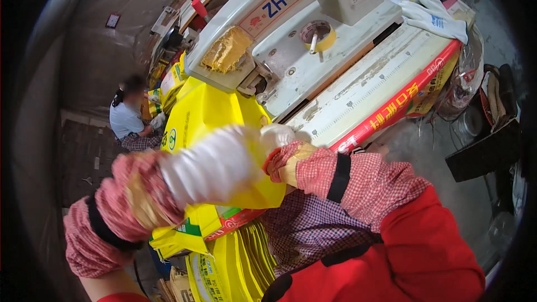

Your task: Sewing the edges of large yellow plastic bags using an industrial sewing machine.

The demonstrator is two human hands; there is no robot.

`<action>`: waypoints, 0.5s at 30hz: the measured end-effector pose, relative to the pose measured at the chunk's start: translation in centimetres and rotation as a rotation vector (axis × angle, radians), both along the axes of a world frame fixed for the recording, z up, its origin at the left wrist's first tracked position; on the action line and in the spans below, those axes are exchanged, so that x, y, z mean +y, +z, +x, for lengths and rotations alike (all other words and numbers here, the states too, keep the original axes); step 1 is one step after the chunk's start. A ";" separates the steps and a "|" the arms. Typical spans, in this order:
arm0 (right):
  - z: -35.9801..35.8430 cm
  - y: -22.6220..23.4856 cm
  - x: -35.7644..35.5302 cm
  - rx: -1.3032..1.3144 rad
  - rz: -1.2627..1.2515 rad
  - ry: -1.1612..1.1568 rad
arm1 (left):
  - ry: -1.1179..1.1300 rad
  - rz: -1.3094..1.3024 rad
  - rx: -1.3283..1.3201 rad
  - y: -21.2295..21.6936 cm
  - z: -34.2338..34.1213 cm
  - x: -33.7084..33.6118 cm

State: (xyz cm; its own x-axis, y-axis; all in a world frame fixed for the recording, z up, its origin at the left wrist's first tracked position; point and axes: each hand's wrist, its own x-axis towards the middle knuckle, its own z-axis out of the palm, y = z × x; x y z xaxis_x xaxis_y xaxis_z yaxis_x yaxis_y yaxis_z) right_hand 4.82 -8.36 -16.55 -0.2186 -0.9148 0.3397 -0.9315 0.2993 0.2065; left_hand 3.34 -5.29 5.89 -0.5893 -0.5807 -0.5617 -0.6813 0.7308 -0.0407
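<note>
A large yellow bag [207, 112] lies spread under the head of a white industrial sewing machine [224, 28]. My left hand [218, 162], in a white glove, reaches across the bag and is smeared by motion, so its fingers cannot be made out. Close beside it, at the bag's right edge, is my right hand [278, 134], also white-gloved and partly hidden. Whether it grips the bag I cannot tell. Pink checked sleeve covers with black bands are on both forearms. Below the bag, a stack of folded yellow bags [238, 263] stands near my lap.
A roll of tape [330, 40] hangs on the machine's body. White gloves [433, 18] lie on the machine table [363, 86], whose front edge carries a red printed strip [400, 103]. At the left, another person [131, 114] sits handling yellow bags. A dark box-like thing [484, 151] stands at the right.
</note>
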 end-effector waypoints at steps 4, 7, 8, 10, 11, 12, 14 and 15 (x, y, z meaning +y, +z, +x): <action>-3.9 0.5 -1.5 -0.260 0.162 0.436 | 0.107 0.181 -0.144 -2.4 -4.7 2.2; -6.1 1.1 1.6 -0.439 0.281 0.784 | 0.248 0.108 0.172 -3.4 -3.7 0.9; -6.4 1.8 -0.1 -0.496 0.326 0.890 | 0.246 0.036 0.460 -3.9 -3.3 -0.1; -8.4 1.3 1.0 -0.604 0.420 1.150 | 0.291 -0.095 0.210 -3.5 -1.9 -2.4; -9.0 1.7 0.9 -0.654 0.481 1.254 | 0.381 -0.083 0.348 -4.4 -0.8 -3.8; -8.7 3.0 0.3 -0.731 0.627 1.230 | 0.422 -0.033 0.402 -5.2 1.0 -5.1; -9.2 5.2 -0.2 -0.875 0.912 0.925 | 0.366 -0.063 -0.187 -5.4 3.9 -5.4; -9.3 5.3 -0.8 -0.971 0.995 0.837 | 0.407 0.009 -0.368 -5.5 4.8 -4.7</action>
State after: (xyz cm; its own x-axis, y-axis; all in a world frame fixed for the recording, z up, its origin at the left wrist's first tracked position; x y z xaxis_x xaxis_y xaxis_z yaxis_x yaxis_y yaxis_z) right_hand -4.43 -9.13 -11.21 0.6594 -0.6432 -0.3892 -0.6444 -0.2168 -0.7333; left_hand 8.14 -9.99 0.35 -0.0815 -0.7151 -0.6942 -0.8513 0.4122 -0.3246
